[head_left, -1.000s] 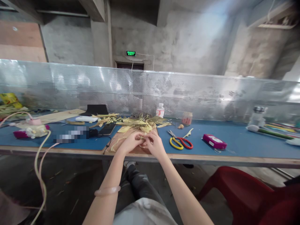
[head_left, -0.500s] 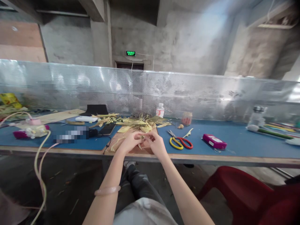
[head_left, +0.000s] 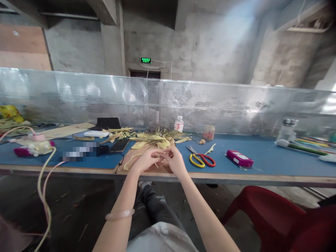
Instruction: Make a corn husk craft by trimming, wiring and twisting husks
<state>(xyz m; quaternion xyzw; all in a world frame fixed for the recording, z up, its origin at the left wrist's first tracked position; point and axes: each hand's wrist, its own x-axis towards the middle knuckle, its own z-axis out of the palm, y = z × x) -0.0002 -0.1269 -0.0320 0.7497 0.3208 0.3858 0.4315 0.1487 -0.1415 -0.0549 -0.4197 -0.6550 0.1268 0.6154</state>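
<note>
Scrap (head_left: 159, 155) (clearer before) now mostly hidden in the pinch of left hand (head_left: 147, 160) and right hand (head_left: 174, 159).

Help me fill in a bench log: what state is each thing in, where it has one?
Left hand: curled inward, grip mostly hidden
Right hand: curled inward, grip mostly hidden
Scissors: lying flat, partly open
Yellowish strips: loose, heaped
White bottle: upright
Small jar: upright, closure unclear
Metal-topped flask: upright, closed
Exit sign: lit
Purple pack: lying flat
Bangle: worn
</note>
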